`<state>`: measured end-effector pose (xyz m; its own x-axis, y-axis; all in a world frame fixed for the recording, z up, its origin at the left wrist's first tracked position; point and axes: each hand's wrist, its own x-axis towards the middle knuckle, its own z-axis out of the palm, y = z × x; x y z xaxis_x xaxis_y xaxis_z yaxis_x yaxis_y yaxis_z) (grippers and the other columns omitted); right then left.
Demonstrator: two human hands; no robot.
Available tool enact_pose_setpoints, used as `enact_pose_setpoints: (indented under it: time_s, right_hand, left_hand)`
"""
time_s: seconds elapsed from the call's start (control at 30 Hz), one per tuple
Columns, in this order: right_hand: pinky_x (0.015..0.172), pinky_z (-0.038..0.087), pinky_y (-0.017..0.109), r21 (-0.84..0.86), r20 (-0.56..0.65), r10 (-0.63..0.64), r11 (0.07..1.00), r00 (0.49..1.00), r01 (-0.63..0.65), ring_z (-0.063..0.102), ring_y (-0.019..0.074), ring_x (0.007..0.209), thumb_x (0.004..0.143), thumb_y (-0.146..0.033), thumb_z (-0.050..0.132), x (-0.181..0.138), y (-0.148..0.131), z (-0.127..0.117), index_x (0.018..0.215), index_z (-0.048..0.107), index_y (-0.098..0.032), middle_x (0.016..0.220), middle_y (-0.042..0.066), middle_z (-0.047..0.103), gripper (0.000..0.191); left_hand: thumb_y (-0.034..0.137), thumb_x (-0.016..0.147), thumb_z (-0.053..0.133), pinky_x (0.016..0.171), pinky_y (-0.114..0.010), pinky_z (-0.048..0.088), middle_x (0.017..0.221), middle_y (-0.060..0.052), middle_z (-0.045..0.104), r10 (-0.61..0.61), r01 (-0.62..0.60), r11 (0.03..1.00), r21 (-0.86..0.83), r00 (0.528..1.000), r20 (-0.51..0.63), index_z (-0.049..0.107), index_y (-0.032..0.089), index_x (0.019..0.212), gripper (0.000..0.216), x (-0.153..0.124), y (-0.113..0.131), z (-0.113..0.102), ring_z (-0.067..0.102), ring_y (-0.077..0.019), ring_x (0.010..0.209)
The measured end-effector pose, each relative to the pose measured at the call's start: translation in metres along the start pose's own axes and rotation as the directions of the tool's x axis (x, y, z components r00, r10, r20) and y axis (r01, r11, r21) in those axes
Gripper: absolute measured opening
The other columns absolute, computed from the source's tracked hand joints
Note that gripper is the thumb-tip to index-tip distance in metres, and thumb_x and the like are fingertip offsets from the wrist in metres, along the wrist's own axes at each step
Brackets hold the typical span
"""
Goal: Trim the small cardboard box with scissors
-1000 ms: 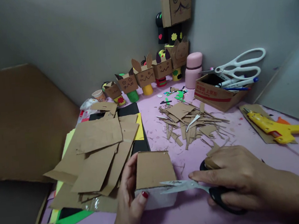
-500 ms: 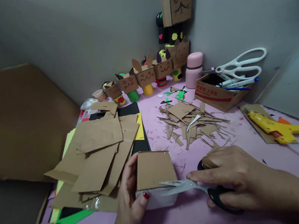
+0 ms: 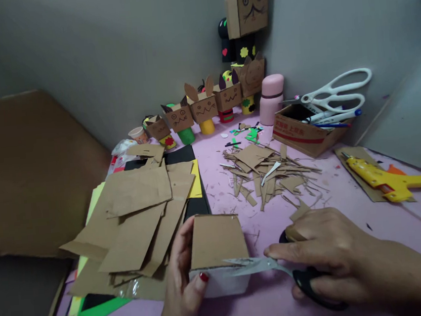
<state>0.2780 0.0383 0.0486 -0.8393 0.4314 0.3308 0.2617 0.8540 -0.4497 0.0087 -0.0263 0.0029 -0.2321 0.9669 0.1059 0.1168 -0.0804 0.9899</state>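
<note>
My left hand (image 3: 180, 280) grips the left side of a small box (image 3: 217, 251) with a brown cardboard top and white front, standing on the pink table (image 3: 347, 189). The thumb presses the front lower edge. My right hand (image 3: 327, 251) is closed on black-handled scissors (image 3: 277, 271). Their blades lie along the box's front top edge, pointing left, slightly parted. The forefinger rests along the blade.
Stacked cardboard sheets (image 3: 137, 210) over coloured paper lie left. A pile of cardboard strips (image 3: 267, 172) lies behind. A yellow glue gun (image 3: 391, 180) sits right. A carton (image 3: 304, 129) holds white scissors (image 3: 338, 93) and pens. Cardboard animal figures (image 3: 202, 109) and a pink flask (image 3: 270, 98) line the wall.
The scissors and my right hand have shifted slightly left and down along the box's front edge. My left hand keeps its hold on the box.
</note>
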Motion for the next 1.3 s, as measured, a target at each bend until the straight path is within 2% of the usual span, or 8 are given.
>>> enact_pose_setpoints:
  time_s: [0.13, 0.37, 0.57, 0.77, 0.93, 1.03, 1.13, 1.3]
  right_hand:
    - [0.058, 0.031, 0.030, 0.015, -0.011, -0.025, 1.000, 1.000, 0.025, 0.059, 0.0163, 0.066, 0.081, -0.019, 0.056, -0.001, 0.001, 0.001, 0.113, 0.056, -0.024, 0.075, 0.001, 0.066, 0.032]
    - [0.060, 0.032, 0.030, 0.010, 0.007, -0.023, 1.000, 1.000, 0.023, 0.060, 0.0166, 0.069, 0.083, -0.019, 0.054, -0.004, 0.002, 0.002, 0.116, 0.054, -0.024, 0.078, 0.001, 0.067, 0.033]
    - [0.055, 0.027, 0.030, -0.073, -0.008, -0.010, 0.997, 1.000, 0.009, 0.056, 0.0169, 0.063, 0.082, -0.016, 0.048, -0.002, 0.001, 0.005, 0.117, 0.054, -0.027, 0.075, 0.001, 0.064, 0.037]
    - [0.054, 0.023, 0.031, -0.166, -0.059, -0.003, 0.986, 0.998, -0.006, 0.052, 0.0169, 0.060, 0.080, -0.016, 0.050, -0.002, 0.000, 0.009, 0.121, 0.053, -0.028, 0.073, 0.000, 0.061, 0.042]
    - [0.055, 0.024, 0.031, -0.158, -0.065, -0.012, 0.987, 0.998, 0.002, 0.052, 0.0166, 0.061, 0.080, -0.017, 0.050, -0.003, 0.000, 0.010, 0.119, 0.054, -0.028, 0.074, 0.000, 0.062, 0.041]
    - [0.055, 0.025, 0.031, -0.138, -0.073, -0.034, 0.990, 0.997, 0.024, 0.053, 0.0166, 0.061, 0.079, -0.018, 0.052, -0.003, -0.001, 0.010, 0.118, 0.054, -0.026, 0.074, 0.001, 0.064, 0.040]
    - [0.055, 0.027, 0.032, -0.114, -0.080, -0.067, 0.992, 0.995, 0.057, 0.056, 0.0169, 0.061, 0.078, -0.018, 0.051, -0.002, -0.001, 0.010, 0.116, 0.054, -0.023, 0.075, 0.001, 0.065, 0.039]
    - [0.056, 0.029, 0.032, -0.094, -0.066, -0.077, 0.993, 0.995, 0.070, 0.058, 0.0170, 0.062, 0.082, -0.022, 0.053, -0.002, -0.001, 0.010, 0.115, 0.054, -0.022, 0.076, 0.001, 0.066, 0.033]
  left_hand:
    - [0.064, 0.061, 0.066, 0.095, -0.045, 0.045, 0.137, -0.013, 0.051, 0.010, -0.010, 1.000, -0.023, 1.000, 0.008, 0.047, 0.021, 0.131, 0.085, 0.000, 0.000, 0.000, 0.048, -0.0372, 0.122]
    - [0.064, 0.062, 0.066, 0.102, -0.046, 0.038, 0.140, -0.012, 0.047, 0.039, -0.039, 0.999, 0.001, 0.999, 0.008, 0.048, 0.021, 0.130, 0.083, -0.001, -0.003, -0.002, 0.042, -0.0371, 0.128]
    - [0.063, 0.066, 0.064, 0.103, -0.047, 0.036, 0.140, -0.009, 0.047, 0.038, -0.036, 0.999, -0.035, 0.999, 0.039, 0.042, 0.027, 0.134, 0.080, -0.002, -0.010, -0.003, 0.042, -0.0353, 0.127]
    - [0.065, 0.065, 0.063, 0.104, -0.048, 0.034, 0.138, -0.009, 0.049, 0.065, -0.065, 0.997, 0.030, 0.998, 0.007, 0.045, 0.026, 0.132, 0.079, -0.001, -0.008, 0.001, 0.043, -0.0352, 0.126]
    - [0.063, 0.068, 0.061, 0.102, -0.042, 0.038, 0.139, -0.006, 0.049, 0.120, -0.122, 0.990, 0.071, 0.993, 0.020, 0.045, 0.028, 0.133, 0.075, -0.002, -0.005, 0.002, 0.041, -0.0321, 0.128]
    - [0.063, 0.070, 0.059, 0.104, -0.043, 0.035, 0.140, -0.005, 0.048, 0.143, -0.145, 0.986, 0.078, 0.989, 0.028, 0.045, 0.029, 0.133, 0.072, -0.002, -0.008, 0.001, 0.040, -0.0317, 0.129]
    - [0.065, 0.069, 0.059, 0.106, -0.046, 0.032, 0.140, -0.006, 0.046, 0.108, -0.110, 0.993, 0.053, 0.993, 0.041, 0.045, 0.030, 0.133, 0.074, -0.003, -0.010, -0.001, 0.041, -0.0334, 0.127]
    - [0.066, 0.064, 0.062, 0.103, -0.048, 0.036, 0.140, -0.009, 0.046, 0.058, -0.058, 0.998, 0.003, 0.998, 0.030, 0.045, 0.026, 0.133, 0.081, -0.004, -0.008, 0.000, 0.043, -0.0362, 0.126]
